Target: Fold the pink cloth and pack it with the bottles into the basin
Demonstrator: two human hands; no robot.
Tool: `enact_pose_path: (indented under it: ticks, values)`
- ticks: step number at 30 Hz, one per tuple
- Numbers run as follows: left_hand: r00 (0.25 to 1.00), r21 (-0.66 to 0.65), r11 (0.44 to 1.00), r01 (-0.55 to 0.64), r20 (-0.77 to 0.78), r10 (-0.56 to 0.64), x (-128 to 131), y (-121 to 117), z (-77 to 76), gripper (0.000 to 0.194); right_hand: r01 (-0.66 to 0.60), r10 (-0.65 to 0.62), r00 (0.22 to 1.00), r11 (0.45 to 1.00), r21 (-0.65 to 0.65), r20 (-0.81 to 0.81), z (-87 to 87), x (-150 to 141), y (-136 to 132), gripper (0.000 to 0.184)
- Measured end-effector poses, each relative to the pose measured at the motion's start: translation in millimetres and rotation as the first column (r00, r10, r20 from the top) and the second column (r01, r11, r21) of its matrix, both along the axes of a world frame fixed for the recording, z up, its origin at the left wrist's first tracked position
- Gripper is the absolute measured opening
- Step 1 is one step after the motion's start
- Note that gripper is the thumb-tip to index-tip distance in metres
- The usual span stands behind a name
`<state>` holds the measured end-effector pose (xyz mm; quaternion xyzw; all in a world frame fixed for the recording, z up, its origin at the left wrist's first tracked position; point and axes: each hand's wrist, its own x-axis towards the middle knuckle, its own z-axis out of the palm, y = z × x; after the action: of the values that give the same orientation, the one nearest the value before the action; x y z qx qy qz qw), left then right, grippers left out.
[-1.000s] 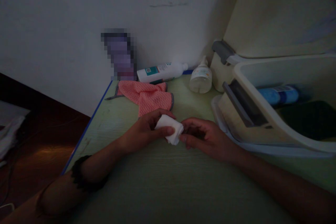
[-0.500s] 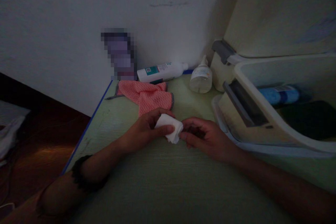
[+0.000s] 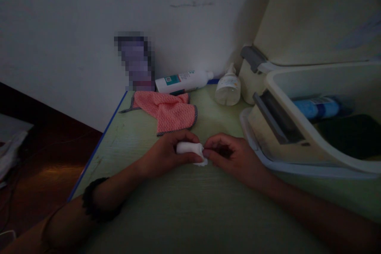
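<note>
A small, soft white roll, tissue or cloth by its look, is held above the table in front of me. My left hand wraps round it, thumb on the near side and fingers over the far side. At its right end, which looks crumpled, my right hand pinches the edge between thumb and fingertips. The exact spot under those fingertips is hidden. Just beyond the hands a pink cloth with a dark checked border lies loosely folded on the green table.
A white bottle lies against the wall beside a clear pump bottle. To the right stands a lidded bin, its lid up, with a blue packet inside. A blurred-out upright object leans at the back left.
The white roll has turned in my hands, from a tilted, broad face to a narrower, nearly level tube. My left hand has shifted slightly down, uncovering the pink cloth's lower border.
</note>
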<state>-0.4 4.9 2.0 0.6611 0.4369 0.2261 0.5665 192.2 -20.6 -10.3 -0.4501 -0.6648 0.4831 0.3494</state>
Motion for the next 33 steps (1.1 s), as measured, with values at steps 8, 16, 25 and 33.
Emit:
enact_pose_path:
  ticks: [8, 16, 25, 33]
  values:
    - [0.998, 0.001, 0.999, -0.032, 0.049, 0.032, 0.9, 2.6, -0.6, 0.024, 0.046, -0.058, 0.998, 0.964, 0.26, 0.037, -2.6, 0.5, -1.7, 0.001]
    - [0.969, -0.116, 0.992, -0.045, 0.237, 0.072, 2.2, 0.1, -2.7, 0.023, 0.017, -0.052, 0.996, 0.917, 0.398, 0.078, -4.8, 4.3, -0.1, 0.018]
    - [0.977, -0.054, 0.994, -0.098, 0.182, 0.107, 1.4, 1.9, 0.3, 0.027, -0.006, -0.027, 0.996, 0.925, 0.379, 0.083, -3.9, 4.1, 0.1, 0.017]
    - [0.999, -0.014, 1.0, -0.02, -0.042, 0.02, -3.9, 6.7, 4.0, 0.035, 0.031, -0.052, 0.997, 0.951, 0.308, 0.06, -3.9, 1.5, -1.0, 0.018]
